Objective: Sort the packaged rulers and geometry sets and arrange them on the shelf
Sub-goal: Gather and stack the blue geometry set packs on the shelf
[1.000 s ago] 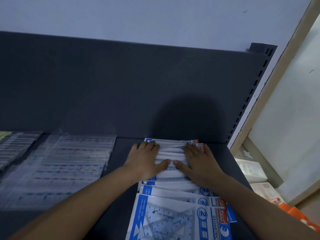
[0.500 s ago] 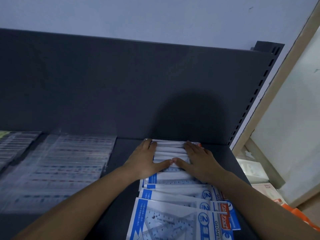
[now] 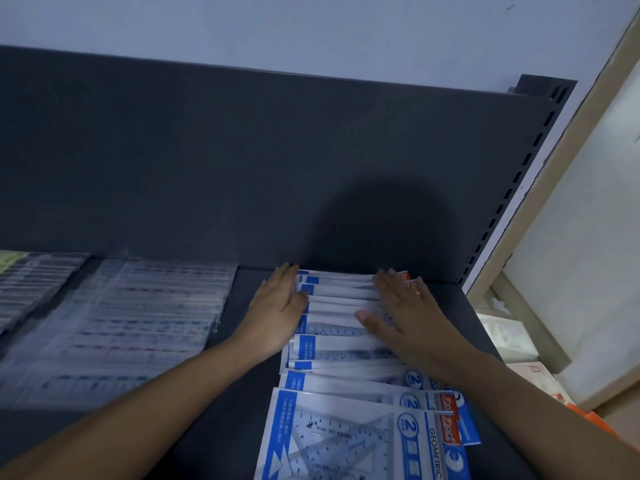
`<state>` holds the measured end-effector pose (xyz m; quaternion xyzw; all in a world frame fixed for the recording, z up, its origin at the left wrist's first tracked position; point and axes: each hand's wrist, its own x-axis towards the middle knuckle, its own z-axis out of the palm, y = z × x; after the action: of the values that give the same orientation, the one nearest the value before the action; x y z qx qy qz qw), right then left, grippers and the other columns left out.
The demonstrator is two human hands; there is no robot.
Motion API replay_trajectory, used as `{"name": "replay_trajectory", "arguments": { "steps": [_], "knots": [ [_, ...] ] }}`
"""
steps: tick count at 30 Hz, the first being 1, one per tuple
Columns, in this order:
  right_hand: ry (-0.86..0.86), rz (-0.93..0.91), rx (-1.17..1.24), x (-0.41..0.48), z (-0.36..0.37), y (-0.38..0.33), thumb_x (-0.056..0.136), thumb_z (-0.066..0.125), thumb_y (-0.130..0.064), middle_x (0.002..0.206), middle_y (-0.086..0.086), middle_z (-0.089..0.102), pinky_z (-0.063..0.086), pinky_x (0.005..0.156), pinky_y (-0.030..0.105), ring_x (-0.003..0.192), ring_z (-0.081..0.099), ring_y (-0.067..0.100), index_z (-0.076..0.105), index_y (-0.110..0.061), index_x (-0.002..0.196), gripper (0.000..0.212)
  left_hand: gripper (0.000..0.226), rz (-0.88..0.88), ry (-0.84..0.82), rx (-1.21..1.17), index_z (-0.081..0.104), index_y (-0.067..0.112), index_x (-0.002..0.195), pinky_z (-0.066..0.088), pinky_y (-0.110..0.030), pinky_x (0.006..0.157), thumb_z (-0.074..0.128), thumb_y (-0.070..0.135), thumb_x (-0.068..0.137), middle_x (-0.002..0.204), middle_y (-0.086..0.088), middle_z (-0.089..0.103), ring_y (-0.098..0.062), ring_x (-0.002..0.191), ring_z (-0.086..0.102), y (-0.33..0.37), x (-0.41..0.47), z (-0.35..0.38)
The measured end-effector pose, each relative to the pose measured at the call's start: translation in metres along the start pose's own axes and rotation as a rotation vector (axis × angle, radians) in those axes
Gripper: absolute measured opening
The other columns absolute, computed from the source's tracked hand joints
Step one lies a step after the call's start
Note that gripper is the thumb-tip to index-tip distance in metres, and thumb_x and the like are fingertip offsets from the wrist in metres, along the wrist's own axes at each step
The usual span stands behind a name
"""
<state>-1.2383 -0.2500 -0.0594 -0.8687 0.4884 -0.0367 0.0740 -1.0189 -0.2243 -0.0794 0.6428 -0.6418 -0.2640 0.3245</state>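
Observation:
A fanned, overlapping row of blue-and-white geometry set packs (image 3: 346,389) runs from the shelf's front to its back panel on the dark shelf (image 3: 225,410). My left hand (image 3: 277,306) lies flat with straight fingers along the row's left edge near the back. My right hand (image 3: 405,313) rests flat on the right part of the rear packs, thumb stretched toward the middle. Clear packs of rulers (image 3: 138,320) lie in a fanned stack to the left, apart from both hands.
A second stack of clear ruler packs (image 3: 31,289) sits at the far left. The dark back panel (image 3: 277,168) rises behind the shelf, with a slotted upright (image 3: 519,174) at the right. White boxes (image 3: 502,334) lie lower down beyond the shelf's right end.
My hands have spread apart: the left slid to the row's left edge, the right shifted rightward over the packs. The thumbs no longer meet in the middle.

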Motion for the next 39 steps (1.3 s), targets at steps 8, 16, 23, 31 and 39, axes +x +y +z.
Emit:
{"name": "replay_trajectory", "arguments": {
  "steps": [8, 16, 23, 31, 39],
  "knots": [
    [-0.029, -0.060, 0.242, -0.029, 0.022, -0.015, 0.078, -0.003, -0.078, 0.151, -0.020, -0.018, -0.016, 0.115, 0.023, 0.136, -0.024, -0.007, -0.001, -0.029, 0.149, 0.086, 0.033, -0.165, 0.093, -0.595, 0.048, 0.035, 0.122, 0.025, -0.028, 0.110, 0.037, 0.016, 0.098, 0.132, 0.017, 0.036, -0.007, 0.127, 0.037, 0.022, -0.031, 0.010],
    [0.057, 0.143, 0.286, -0.048, 0.043, -0.015, 0.078, 0.001, -0.078, 0.154, -0.013, -0.018, -0.020, 0.109, 0.024, 0.137, -0.026, 0.001, -0.001, -0.027, 0.150, 0.088, 0.032, -0.189, 0.092, -0.710, 0.056, 0.028, 0.121, 0.037, -0.043, 0.107, 0.041, 0.024, 0.092, 0.132, 0.004, 0.052, -0.014, 0.122, 0.051, 0.013, -0.050, 0.023],
    [0.041, 0.179, 0.581, -0.052, 0.033, -0.015, 0.100, 0.030, -0.039, 0.154, -0.012, -0.019, -0.009, 0.115, 0.022, 0.137, -0.021, -0.001, -0.002, -0.019, 0.150, 0.063, 0.026, -0.233, 0.094, -0.855, 0.053, 0.045, 0.095, 0.048, -0.031, 0.088, 0.044, 0.020, 0.094, 0.124, 0.009, 0.054, -0.011, 0.109, 0.057, 0.020, -0.054, 0.024],
    [-0.062, 0.142, 0.182, -0.023, 0.022, 0.001, 0.098, 0.025, -0.048, 0.158, -0.002, -0.012, -0.005, 0.117, 0.039, 0.145, -0.014, 0.016, -0.001, -0.020, 0.151, 0.065, 0.049, -0.059, -0.096, -0.247, 0.030, 0.024, 0.144, 0.017, -0.015, 0.107, 0.043, 0.014, 0.098, 0.148, 0.016, 0.020, -0.003, 0.138, 0.019, 0.015, -0.037, 0.014],
    [0.049, 0.082, 0.463, -0.019, 0.026, 0.009, 0.093, 0.049, -0.042, 0.157, -0.005, 0.006, 0.005, 0.112, 0.017, 0.144, 0.005, 0.008, 0.020, -0.017, 0.147, 0.066, 0.065, -0.058, -0.162, -0.150, 0.010, 0.019, 0.151, 0.000, -0.022, 0.113, 0.046, 0.022, 0.098, 0.157, 0.010, -0.014, -0.005, 0.143, -0.010, 0.012, -0.035, 0.020]
  ]
}}
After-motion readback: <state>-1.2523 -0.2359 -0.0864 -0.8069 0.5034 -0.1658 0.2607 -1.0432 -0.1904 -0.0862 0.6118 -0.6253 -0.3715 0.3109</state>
